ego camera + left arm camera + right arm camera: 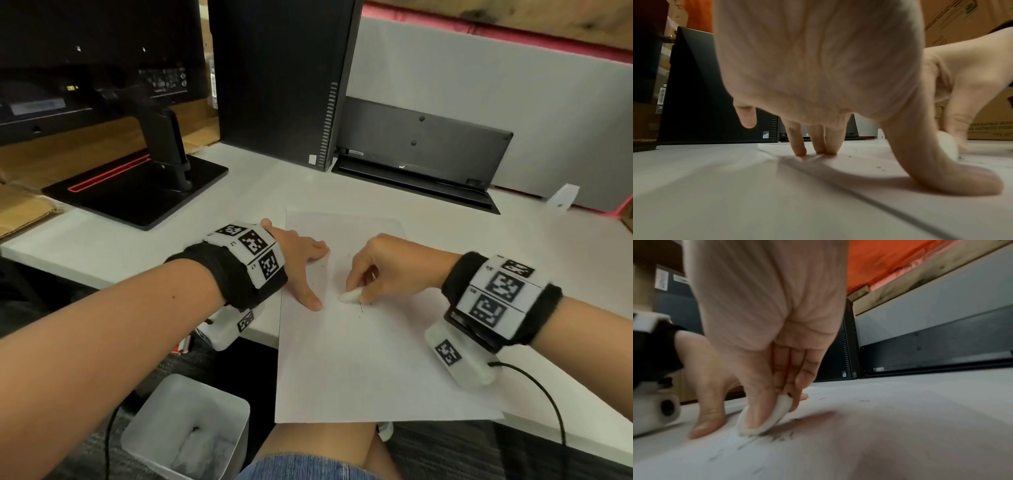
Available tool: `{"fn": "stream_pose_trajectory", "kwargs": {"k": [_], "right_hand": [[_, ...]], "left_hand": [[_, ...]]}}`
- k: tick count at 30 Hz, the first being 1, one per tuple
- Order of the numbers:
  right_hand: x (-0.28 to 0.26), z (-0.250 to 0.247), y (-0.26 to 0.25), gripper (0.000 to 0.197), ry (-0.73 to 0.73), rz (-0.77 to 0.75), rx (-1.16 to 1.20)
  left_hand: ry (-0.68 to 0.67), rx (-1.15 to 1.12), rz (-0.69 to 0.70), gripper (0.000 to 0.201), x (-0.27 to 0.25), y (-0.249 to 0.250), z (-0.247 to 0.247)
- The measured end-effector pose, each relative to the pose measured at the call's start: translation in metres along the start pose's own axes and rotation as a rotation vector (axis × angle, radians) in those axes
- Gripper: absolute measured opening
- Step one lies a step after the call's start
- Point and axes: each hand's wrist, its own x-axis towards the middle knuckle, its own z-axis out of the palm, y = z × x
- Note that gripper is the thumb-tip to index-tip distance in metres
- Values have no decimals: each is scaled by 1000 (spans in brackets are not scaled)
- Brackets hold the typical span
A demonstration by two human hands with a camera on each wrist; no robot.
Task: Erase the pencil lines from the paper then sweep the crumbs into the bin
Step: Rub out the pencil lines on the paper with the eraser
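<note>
A white sheet of paper [370, 359] lies on the white desk [171, 236], its near edge hanging over the desk's front. My left hand [301, 263] presses the paper's left side flat with spread fingers [800, 149] and thumb [953, 177]. My right hand [380, 267] pinches a white oval eraser [350, 296] between thumb and fingers, its edge down on the paper [859, 451]. The eraser [764, 418] sits beside dark pencil strokes and crumbs [777, 437]. More small crumbs [879, 168] dot the sheet near my left thumb.
A translucent white bin [186, 428] stands on the floor below the desk's edge, left of my knee. A monitor base [137, 186], a black computer tower [281, 82] and a black dock [421, 157] stand at the back of the desk.
</note>
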Motion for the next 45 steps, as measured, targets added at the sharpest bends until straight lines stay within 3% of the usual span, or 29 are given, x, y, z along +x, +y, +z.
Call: {"fn": "stream_pose_trajectory", "kwargs": {"k": [2,5,7,11,15,21,24,29,33,40,45], "right_hand": [[-5,-3,2,14,7,8,52],[7,-11,9,20,182,41,20],[18,-12,11,20,214,57,-12],[18,-3,5,17,144,35,-24],[-2,-1,-3,15,-31,-8,21],[32,-11,-7,19,156,-10,-18],[36,-6,-9,17,117,-13,-21],[1,-6,0,15,-57,10,64],[11,-16,16,18,179,71,14],[-12,4,9,16,109,80,26],[-8,-4,19,18,248,131,-10]], "left_hand": [[0,4,2,111,0,0,0],[-2,1,5,110,-1,1,0],[-9,-11,1,110,-1,1,-1],[-11,-8,-2,109,-1,1,-1],[-15,2,-1,109,0,3,-3],[17,-55,32,103,-1,2,-2],[37,-69,40,97,-2,3,-2],[18,-12,12,111,-2,1,-2],[10,-15,7,111,-2,2,-3],[10,1,-22,108,-2,10,-2],[-26,-2,-3,100,-4,16,-1]]}}
